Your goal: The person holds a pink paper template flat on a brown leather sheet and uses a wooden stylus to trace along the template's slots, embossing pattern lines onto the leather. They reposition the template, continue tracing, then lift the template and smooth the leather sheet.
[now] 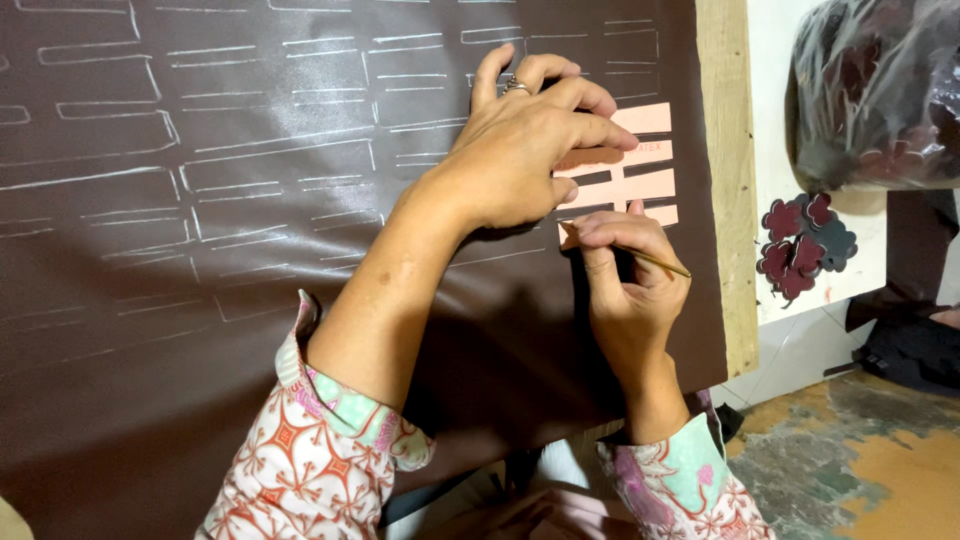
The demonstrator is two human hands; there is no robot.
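Head view showed the left hand [525, 150] pressing a pink template [640, 165] flat on brown leatherette sheet [250, 350], the right hand [625, 270] gripping a thin marking pencil [650, 259]; many outlines [200, 180] were already traced, lower sheet unmarked.

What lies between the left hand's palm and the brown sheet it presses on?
A pale pink slotted template lies flat under the left hand on the brown sheet, seen in the head view.

pink template [640, 180] half under left hand [530, 150]; pen [640, 257] tip hidden
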